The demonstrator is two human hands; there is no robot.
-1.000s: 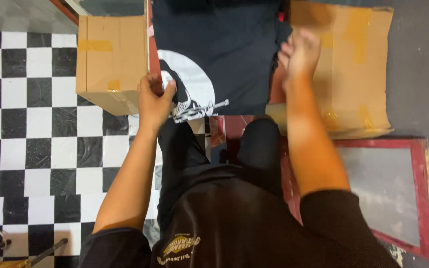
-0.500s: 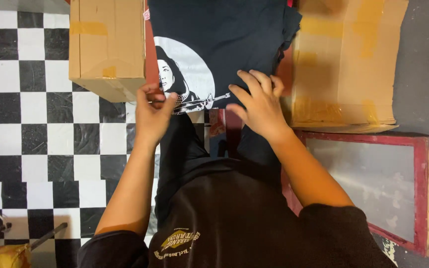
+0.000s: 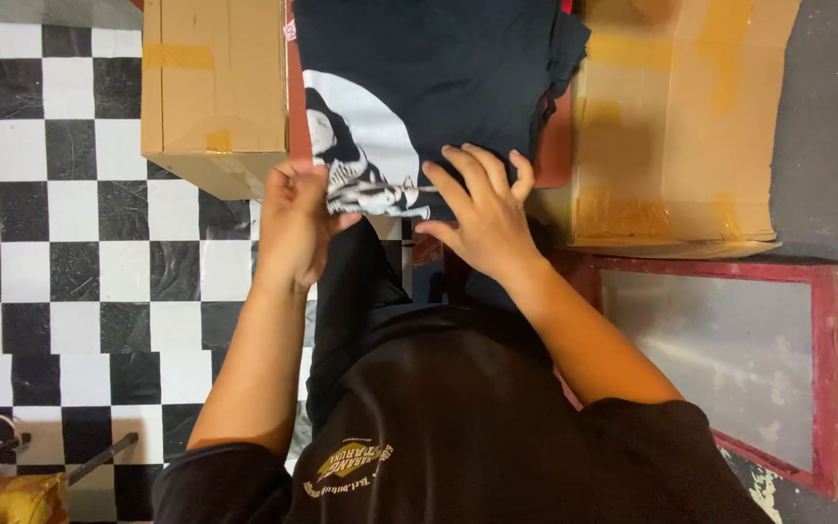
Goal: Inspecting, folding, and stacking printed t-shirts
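Note:
A black t-shirt (image 3: pixel 458 68) with a white printed picture lies spread on a red board between two cardboard boxes. My left hand (image 3: pixel 295 221) pinches the shirt's near left edge, beside the white print. My right hand (image 3: pixel 482 209) rests flat with spread fingers on the shirt's near edge, to the right of the print. Both forearms reach forward from my black-clad body at the bottom of the view.
A closed cardboard box (image 3: pixel 213 87) stands at the left of the shirt, and a flattened taped cardboard box (image 3: pixel 681 126) at the right. A red-framed screen (image 3: pixel 729 349) lies on the grey floor at right. Black-and-white checkered tiles (image 3: pixel 50 243) cover the left floor.
My right hand came down from the shirt's far right side onto its near edge. My left hand stayed at the near left edge, shifting slightly.

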